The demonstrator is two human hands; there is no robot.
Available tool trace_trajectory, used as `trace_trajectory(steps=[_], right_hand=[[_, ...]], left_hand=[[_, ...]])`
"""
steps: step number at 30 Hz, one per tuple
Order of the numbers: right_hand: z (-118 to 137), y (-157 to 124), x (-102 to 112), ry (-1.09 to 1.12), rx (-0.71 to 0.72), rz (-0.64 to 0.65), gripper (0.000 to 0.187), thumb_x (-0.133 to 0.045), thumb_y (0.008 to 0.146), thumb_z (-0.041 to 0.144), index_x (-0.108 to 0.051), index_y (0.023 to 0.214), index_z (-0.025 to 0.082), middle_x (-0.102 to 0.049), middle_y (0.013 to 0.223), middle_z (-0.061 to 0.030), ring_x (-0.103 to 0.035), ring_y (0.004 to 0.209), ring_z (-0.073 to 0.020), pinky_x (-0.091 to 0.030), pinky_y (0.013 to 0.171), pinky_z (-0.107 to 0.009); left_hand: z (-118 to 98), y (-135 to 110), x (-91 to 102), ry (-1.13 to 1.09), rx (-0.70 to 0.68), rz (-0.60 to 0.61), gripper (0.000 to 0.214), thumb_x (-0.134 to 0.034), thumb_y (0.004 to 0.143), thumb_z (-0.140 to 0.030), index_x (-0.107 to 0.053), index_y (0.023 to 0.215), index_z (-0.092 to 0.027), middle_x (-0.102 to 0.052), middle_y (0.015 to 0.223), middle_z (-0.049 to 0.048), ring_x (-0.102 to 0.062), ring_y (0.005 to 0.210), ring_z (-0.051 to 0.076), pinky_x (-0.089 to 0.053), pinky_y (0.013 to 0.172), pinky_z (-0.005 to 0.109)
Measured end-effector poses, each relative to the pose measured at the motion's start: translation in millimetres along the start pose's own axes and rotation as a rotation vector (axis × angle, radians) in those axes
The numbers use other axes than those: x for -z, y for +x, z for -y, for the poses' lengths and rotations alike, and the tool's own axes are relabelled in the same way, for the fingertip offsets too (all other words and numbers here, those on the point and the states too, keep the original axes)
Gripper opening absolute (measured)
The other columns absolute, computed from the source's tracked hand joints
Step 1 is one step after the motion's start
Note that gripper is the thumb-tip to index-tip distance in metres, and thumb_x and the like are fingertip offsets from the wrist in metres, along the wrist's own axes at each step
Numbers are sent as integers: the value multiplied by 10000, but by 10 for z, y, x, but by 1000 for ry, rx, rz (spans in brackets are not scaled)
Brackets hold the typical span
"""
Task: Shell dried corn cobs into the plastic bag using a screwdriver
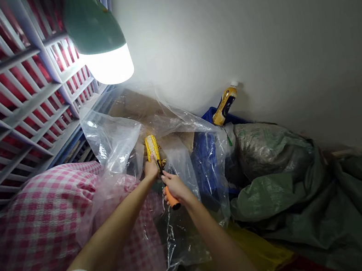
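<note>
White wall behind, a lit lamp [99, 38] overhead — clear plastic bags [111, 138] heaped below. Left hand [151, 169] grips a corn cob [152, 147] upright above the bags. Right hand [175, 188] is closed round an orange-handled tool [172, 201] — just below the cob.

A single hanging lamp [99, 42] blazes overexposed at top, washing the wall [252, 24] pale; corners fall into deep shadow, wide-angle distortion bending the crate slats [1, 92].
</note>
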State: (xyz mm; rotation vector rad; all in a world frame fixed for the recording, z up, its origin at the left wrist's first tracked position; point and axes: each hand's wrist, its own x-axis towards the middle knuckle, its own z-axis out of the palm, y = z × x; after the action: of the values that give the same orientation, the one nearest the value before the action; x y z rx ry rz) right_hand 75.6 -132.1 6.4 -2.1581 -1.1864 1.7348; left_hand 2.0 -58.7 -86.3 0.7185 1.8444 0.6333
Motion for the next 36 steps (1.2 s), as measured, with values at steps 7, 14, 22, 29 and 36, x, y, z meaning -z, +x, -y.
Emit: trace_trajectory(steps=[7, 14, 22, 29, 36], right_hand=[[-16, -23, -69, -575, 154, -204, 489, -335, 884, 209, -329, 1371, 168, -638, 876, -160, -637, 732, -229, -485, 662, -364], [-77, -2, -210, -687, 186, -245, 515, -317, 877, 181, -288, 1390, 143, -643, 925, -192, -637, 813, -266, -481, 697, -387], [31, 44, 72, 318, -89, 107, 503, -275, 928, 322, -152, 1411, 248, -387, 485, 87, -386, 338, -65, -401, 405, -200], [-54, 33, -126, -648, 184, -240, 495, -347, 878, 186, -331, 1372, 154, -639, 878, -174, -633, 800, -261, -473, 702, -389], [34, 54, -121, -380, 121, -161, 482, -321, 894, 233, -323, 1373, 175, -632, 827, -139, -635, 700, -228, -489, 643, -368]], left_hand=[[-7, -9, 0, -46, 18, 19, 618, -257, 899, -458, -602, 1088, 19, -610, 1080, 249, -565, 1056, 296, -423, 773, 282], [1, 34, -21, -35, -1, 17, 609, -259, 903, -438, -599, 1091, 31, -596, 1101, 259, -546, 1078, 312, -402, 809, 296], [-13, -23, -2, -19, -4, 14, 607, -294, 891, -454, -576, 1109, 38, -584, 1117, 265, -546, 1075, 317, -407, 794, 299], [-18, -12, 5, -23, 8, 23, 620, -243, 903, -445, -587, 1100, 31, -579, 1126, 265, -539, 1087, 316, -400, 824, 305], [11, 15, -27, -7, 1, 4, 601, -258, 901, -442, -581, 1110, 19, -587, 1123, 252, -545, 1085, 296, -406, 823, 291]])
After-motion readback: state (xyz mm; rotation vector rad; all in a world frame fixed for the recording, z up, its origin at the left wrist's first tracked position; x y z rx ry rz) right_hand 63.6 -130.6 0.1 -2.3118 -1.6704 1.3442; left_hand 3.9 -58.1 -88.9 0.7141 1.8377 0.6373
